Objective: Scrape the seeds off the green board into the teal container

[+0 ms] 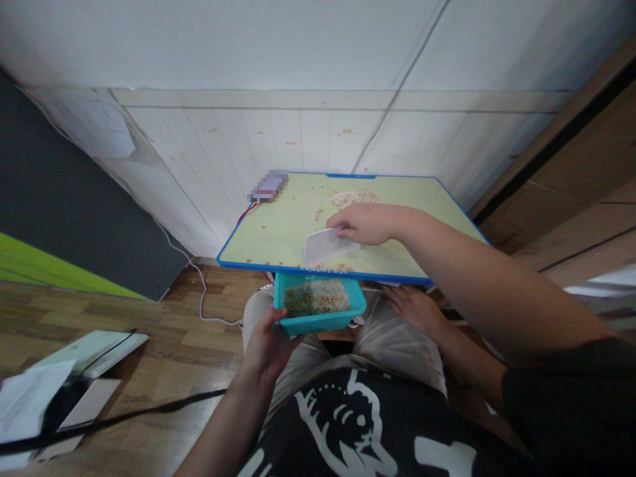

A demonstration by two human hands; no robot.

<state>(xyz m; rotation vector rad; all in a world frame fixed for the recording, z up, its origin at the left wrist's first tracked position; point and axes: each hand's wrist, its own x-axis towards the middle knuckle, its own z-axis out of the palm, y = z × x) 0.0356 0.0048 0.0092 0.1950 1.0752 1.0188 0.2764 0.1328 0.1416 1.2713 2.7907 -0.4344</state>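
Note:
My left hand [271,344] grips the left end of a turquoise plastic tray [318,323], its thumb over the rim. White and yellow grains [322,297] lie in the tray, which is held just below the table's near edge. Over the tabletop [278,232], my right hand [370,224] is closed on a flat white plastic scraper [325,246] that stands tilted near that edge. Small orange and white grains [338,268] lie along the edge by the scraper. A larger patch of pale grains [354,197] is spread farther back, partly hidden by my right hand.
A further hand [415,308] rests on the right thigh, below the outstretched right arm. A phone-like object [269,187], blurred out, sits at the table's back left corner with a red cable. A white wall [223,146] stands behind. Papers and folders [74,377] are at lower left.

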